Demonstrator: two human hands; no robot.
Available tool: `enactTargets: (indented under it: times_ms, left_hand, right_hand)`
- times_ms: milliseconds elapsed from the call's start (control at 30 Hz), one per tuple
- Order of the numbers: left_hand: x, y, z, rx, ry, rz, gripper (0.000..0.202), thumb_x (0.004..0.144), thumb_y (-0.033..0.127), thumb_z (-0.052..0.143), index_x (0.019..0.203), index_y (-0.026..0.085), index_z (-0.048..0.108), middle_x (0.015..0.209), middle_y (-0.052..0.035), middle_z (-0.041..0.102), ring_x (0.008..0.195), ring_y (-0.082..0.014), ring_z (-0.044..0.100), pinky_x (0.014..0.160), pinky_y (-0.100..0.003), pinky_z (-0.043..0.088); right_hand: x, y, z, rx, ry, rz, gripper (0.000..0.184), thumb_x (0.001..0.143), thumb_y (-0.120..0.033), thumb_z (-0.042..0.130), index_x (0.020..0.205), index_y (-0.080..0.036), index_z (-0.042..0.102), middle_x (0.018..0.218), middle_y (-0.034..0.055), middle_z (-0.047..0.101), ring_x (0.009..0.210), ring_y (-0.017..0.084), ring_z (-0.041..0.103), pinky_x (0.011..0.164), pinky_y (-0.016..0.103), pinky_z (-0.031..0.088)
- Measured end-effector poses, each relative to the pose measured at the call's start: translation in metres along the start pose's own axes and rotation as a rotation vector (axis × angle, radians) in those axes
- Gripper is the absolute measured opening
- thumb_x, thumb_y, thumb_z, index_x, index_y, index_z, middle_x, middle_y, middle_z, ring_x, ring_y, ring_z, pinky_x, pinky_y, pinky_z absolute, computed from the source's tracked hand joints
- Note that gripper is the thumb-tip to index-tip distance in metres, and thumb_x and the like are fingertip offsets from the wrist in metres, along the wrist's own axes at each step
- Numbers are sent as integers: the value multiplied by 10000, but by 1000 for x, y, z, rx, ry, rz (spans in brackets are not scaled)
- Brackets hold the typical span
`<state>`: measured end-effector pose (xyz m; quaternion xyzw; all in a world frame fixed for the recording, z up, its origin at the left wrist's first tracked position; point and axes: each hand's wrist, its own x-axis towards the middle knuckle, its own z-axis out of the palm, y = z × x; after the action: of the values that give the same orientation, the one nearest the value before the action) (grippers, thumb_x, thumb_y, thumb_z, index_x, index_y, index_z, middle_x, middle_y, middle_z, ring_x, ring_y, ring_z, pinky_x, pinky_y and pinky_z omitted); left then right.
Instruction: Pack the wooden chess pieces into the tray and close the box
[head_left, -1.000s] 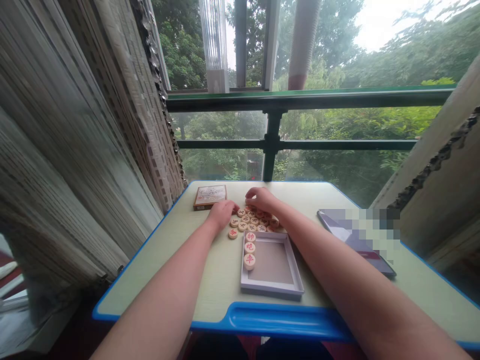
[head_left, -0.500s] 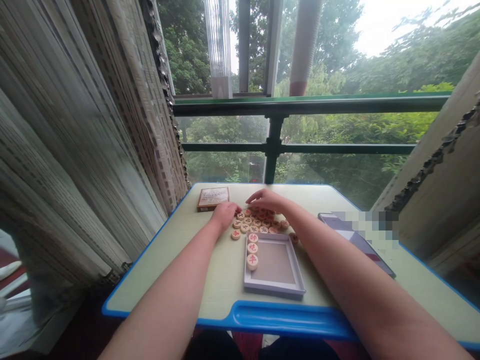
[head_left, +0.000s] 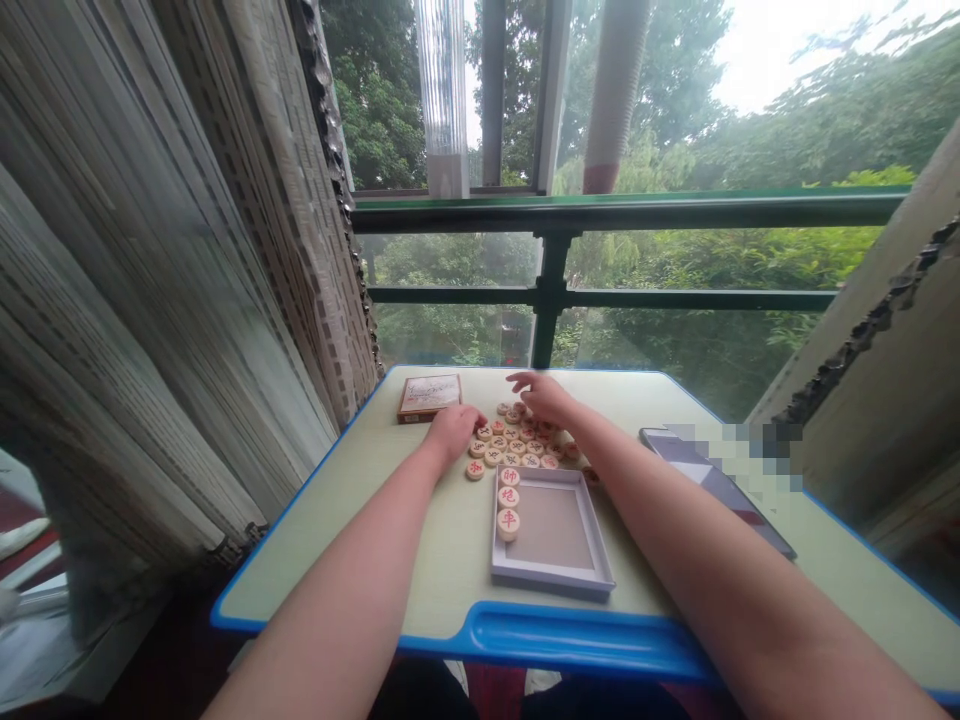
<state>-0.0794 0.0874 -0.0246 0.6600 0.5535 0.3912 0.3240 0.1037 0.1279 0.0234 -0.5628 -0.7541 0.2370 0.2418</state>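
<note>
Several round wooden chess pieces (head_left: 517, 445) with red characters lie in a cluster on the pale table (head_left: 420, 560). My left hand (head_left: 452, 430) rests curled at the cluster's left edge, its fingers bent over the nearest pieces. My right hand (head_left: 544, 395) hovers over the cluster's far side with fingers spread. Just in front of the cluster sits a shallow grey box tray (head_left: 559, 575). Three pieces (head_left: 508, 497) stand in a column along the tray's left wall.
A brown box lid (head_left: 429, 395) lies at the table's far left. A dark flat device (head_left: 720, 485) lies to the right. A blue rim (head_left: 555, 640) edges the table's front. Curtains (head_left: 187, 260) hang at the left, and a green window rail (head_left: 630, 208) runs behind.
My right hand has lifted slightly and opened its fingers over the far pieces. My left hand has barely moved. The view has shifted a little.
</note>
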Motion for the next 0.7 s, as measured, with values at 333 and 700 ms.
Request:
enactTargets:
  times_ms: [333,700]
  left_hand:
    - [-2,4,-1,76,-13,14,344,756,264,356,780,164,685,885,-55,698,853,-163,613,792,-254,464]
    - [-11,19,-4,76,-49,-11,349,709,246,375,771,143,702,918,-66,704,917,-198,600,852,-290,448]
  right_hand:
    - [-10,15,-20,10,-149,100,283,689,-176,603,954,-187,701,758,33,674,615,116,572,531,193,419]
    - [-3,28,-23,99,-236,105,219,688,-296,639,877,-208,706,800,24,676,613,105,558,514,194,401]
